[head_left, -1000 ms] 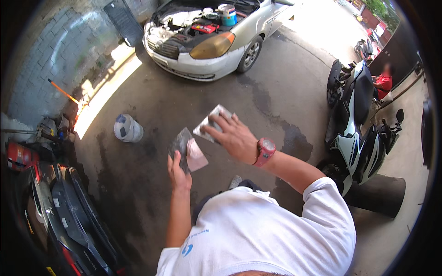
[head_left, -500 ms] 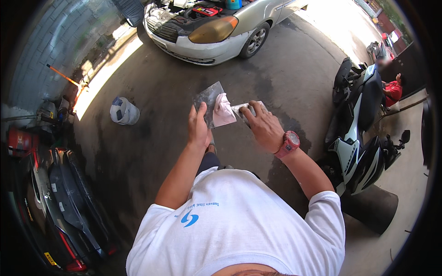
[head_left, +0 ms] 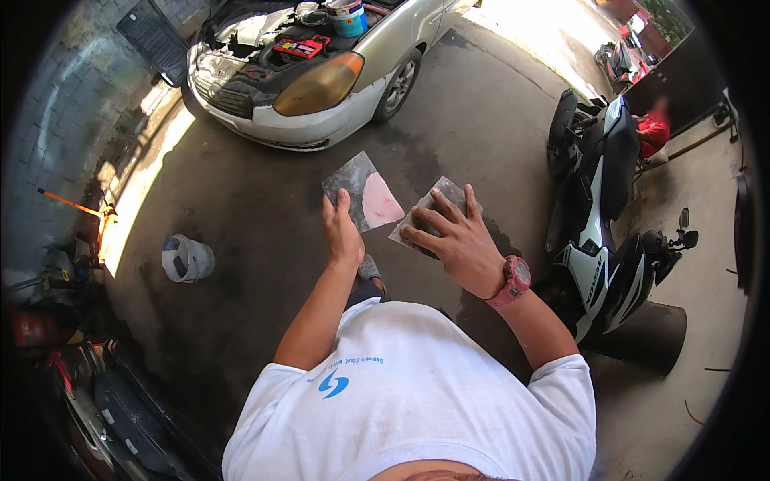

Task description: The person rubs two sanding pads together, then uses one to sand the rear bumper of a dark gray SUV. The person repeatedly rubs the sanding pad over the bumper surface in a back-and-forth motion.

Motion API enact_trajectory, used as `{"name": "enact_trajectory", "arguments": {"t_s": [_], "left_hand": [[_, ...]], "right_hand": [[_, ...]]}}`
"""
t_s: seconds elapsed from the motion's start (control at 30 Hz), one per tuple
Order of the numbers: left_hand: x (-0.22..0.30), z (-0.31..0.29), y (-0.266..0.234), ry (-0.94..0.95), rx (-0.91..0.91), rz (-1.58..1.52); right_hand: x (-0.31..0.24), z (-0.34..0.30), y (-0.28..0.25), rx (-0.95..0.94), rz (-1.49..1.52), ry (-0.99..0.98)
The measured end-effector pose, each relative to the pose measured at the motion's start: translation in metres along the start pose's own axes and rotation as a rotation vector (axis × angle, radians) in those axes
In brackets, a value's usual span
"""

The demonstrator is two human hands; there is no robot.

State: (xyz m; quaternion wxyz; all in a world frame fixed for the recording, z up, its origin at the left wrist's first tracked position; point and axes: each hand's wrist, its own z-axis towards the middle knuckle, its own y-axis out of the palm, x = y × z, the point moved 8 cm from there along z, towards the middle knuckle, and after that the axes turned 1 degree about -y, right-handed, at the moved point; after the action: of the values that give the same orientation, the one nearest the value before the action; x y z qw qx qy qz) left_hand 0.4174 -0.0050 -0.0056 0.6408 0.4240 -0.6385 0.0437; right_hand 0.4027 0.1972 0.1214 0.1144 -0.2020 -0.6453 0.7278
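Both hands are raised in front of the chest, each with a flat scraper blade. Left hand [head_left: 341, 232] grips the lower corner of a grey blade [head_left: 362, 191] smeared with pink filler, thumb on its face, the blade tilted up and away. Right hand [head_left: 453, 240] lies spread over a second grey blade [head_left: 439, 210], fingers splayed across its upper face and clamping it from above; a red watch [head_left: 511, 282] sits on that wrist. The two blades are near each other, not touching, with the pink-smeared one to the left and slightly higher.

Below them is a stained concrete floor [head_left: 265, 240]. A silver car [head_left: 321, 80] with its bonnet open stands ahead, a blue pot [head_left: 346, 16] resting in the engine bay. A white bucket [head_left: 186, 258] sits on the floor to the left. A motorcycle [head_left: 605, 216] is parked to the right.
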Motion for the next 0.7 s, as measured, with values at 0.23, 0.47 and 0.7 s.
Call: {"name": "enact_trajectory", "arguments": {"t_s": [0.23, 0.47, 0.7], "left_hand": [[-0.006, 0.088, 0.054, -0.269, -0.247, -0.341], [-0.017, 0.124, 0.074, -0.378, -0.356, -0.259], [-0.012, 0.174, 0.067, -0.135, -0.024, -0.074]], "right_hand": [[0.048, 0.096, -0.005, 0.235, 0.434, 0.016], [0.140, 0.129, 0.021, 0.194, 0.639, 0.448], [0.172, 0.132, 0.045, 0.479, 1.872, 0.695]]}}
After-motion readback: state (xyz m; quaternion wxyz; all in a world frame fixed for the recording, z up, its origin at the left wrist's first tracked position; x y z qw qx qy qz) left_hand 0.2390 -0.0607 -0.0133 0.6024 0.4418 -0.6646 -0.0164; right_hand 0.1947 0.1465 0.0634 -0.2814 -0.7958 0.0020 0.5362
